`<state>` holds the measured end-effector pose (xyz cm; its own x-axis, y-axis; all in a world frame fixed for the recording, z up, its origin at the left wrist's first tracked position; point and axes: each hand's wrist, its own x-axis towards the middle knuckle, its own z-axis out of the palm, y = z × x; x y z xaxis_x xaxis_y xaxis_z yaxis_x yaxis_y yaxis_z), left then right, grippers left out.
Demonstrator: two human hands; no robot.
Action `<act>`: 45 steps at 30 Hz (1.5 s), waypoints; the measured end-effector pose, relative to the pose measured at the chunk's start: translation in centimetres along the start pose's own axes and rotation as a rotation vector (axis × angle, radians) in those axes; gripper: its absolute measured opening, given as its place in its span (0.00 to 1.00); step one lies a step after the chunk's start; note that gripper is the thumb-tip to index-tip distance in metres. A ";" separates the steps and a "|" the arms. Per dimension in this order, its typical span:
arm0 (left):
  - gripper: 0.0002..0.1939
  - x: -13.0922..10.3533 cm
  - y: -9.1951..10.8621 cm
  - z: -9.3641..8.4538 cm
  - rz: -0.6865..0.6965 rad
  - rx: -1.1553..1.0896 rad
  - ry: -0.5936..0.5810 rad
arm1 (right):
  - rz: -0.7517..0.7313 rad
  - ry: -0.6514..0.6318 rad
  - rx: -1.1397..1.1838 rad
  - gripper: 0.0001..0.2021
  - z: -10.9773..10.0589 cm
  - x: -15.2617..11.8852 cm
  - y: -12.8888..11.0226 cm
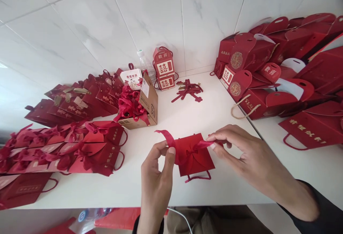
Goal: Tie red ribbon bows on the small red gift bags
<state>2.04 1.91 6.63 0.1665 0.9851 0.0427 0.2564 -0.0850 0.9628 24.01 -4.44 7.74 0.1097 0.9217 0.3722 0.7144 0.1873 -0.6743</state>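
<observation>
A small red gift box (pixel 184 166) with a twisted cord handle (pixel 198 177) sits on the white table in front of me. Red ribbon (pixel 200 144) crosses its top, with a knot or small bow at the middle. My left hand (pixel 160 169) pinches one end of this ribbon between thumb and fingers at the box's left side, and the loose tip curls up beyond my fingers. On the other side, my right hand (pixel 235 148) pinches the opposite end just past the box's right edge. The ribbon spans between both hands across the box.
An open cardboard box (pixel 148 101) holds bunched red ribbons (pixel 131 103). Ribboned boxes (pixel 93 148) stand in rows at left, red bags (pixel 85 98) behind them. Red straps (pixel 189 90) lie near stacked boxes (pixel 164 68) and a bottle (pixel 143 60). Larger red boxes (pixel 262 98) crowd the right.
</observation>
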 end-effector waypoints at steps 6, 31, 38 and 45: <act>0.09 -0.2 0.6 0.7 0.211 -0.004 0.048 | -0.163 -0.026 0.044 0.14 0.3 0.1 -1.2; 0.30 -2.7 -0.7 2.1 0.051 0.083 -0.075 | 0.032 -0.023 -0.018 0.11 2.5 -1.1 -0.1; 0.35 -2.2 -2.0 2.4 0.198 0.189 -0.172 | -0.004 -0.192 0.009 0.08 3.4 0.1 -1.0; 0.40 -2.1 -2.6 2.2 0.208 0.204 -0.233 | -0.057 -0.221 -0.089 0.09 3.9 0.6 -1.0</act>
<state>3.12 -0.27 3.47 0.4413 0.8852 0.1470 0.3747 -0.3306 0.8662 20.71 -2.80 6.14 -0.0795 0.9642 0.2531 0.7740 0.2197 -0.5939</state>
